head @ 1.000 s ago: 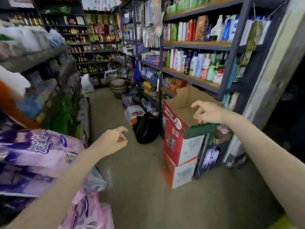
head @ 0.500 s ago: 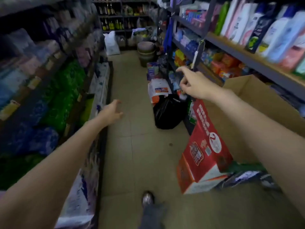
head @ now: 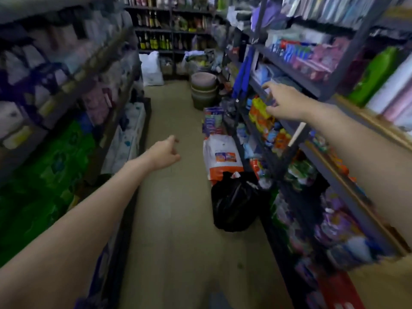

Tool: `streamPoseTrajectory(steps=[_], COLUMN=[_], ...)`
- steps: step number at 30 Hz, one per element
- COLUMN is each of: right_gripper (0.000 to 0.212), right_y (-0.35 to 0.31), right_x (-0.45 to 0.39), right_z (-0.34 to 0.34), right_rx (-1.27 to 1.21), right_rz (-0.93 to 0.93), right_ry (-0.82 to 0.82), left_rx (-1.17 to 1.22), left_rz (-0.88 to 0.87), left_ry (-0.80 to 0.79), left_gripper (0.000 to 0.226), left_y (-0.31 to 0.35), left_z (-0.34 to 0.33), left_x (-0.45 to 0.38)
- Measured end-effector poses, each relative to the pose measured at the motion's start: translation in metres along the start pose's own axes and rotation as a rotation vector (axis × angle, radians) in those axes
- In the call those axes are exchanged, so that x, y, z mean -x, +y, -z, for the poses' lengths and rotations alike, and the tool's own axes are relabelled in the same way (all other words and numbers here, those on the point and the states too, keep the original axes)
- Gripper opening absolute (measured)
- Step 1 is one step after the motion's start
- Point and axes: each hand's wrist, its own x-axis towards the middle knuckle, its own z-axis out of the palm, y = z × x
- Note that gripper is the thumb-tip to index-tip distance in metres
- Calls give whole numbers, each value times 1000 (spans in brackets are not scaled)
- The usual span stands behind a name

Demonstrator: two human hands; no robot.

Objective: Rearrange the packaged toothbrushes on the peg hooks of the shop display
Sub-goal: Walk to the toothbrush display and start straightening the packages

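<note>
The shop aisle floor (head: 178, 219) runs ahead between a left shelving unit (head: 66, 85) of blurred packs and a right shelving unit (head: 334, 90) of bottles, boxes and bright packets. On the floor by the right shelves sit a black bag (head: 234, 204), a white and orange sack (head: 220, 157) and stacked tubs (head: 204, 90). No packaged toothbrushes or peg hooks can be made out, so by my reading the rearranging has not begun. The right hand (head: 283, 103) reaches toward a shelf edge, fingers loosely bent, grasping nothing visible; the left hand (head: 165, 152) hangs over the floor, loosely curled and empty
</note>
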Motion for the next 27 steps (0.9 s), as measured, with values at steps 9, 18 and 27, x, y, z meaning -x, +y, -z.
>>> streamPoseTrajectory(steps=[9, 18, 27], right_gripper=[53, 55, 46], right_y=[71, 90, 181], right_x=[-289, -560, -734], right_z=[-35, -58, -38], right_rx=[-37, -59, -25], right_rz=[-32, -81, -453], right_ry=[37, -22, 65], left_rx=[-21, -48, -46], left_rz=[-7, -68, -432], left_ry=[-34, 25, -83], left_gripper=[56, 55, 53], left_y=[-52, -97, -51], left_z=[47, 144, 179], left_x=[-289, -566, -864])
